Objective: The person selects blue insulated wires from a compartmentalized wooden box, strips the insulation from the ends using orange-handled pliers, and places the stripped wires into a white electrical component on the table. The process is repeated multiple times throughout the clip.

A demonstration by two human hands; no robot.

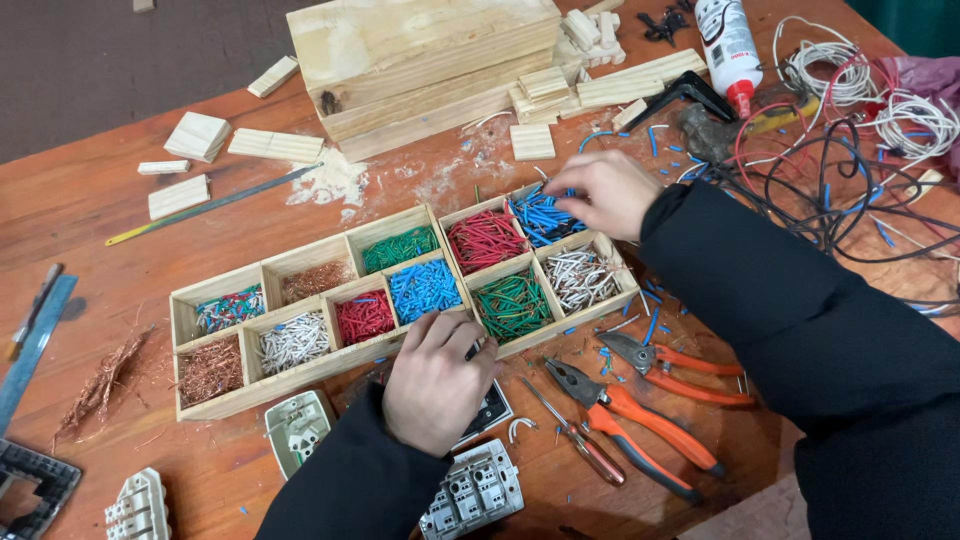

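Hands at the compartmented pale-wood sorting tray (300,372), mid-frame on the table.
Right hand (606,192), fingers curled down, pinching at the short blue wire offcuts (540,216) in the tray's upper-right compartment; can't tell if it has any. Left hand (437,380) rests loosely closed on the tray's near rim by the light-blue bits (424,288); whether it holds anything is hidden. Risks: sleeve drags pieces across dividers and mixes colours; a push on the rim shifts the tray onto the orange-handled pliers (630,415). Surface: reddish-brown wooden table (80,200), sawdust, pine blocks (420,65), tangled cables (850,130) upper right. Dark floor beyond, upper left.
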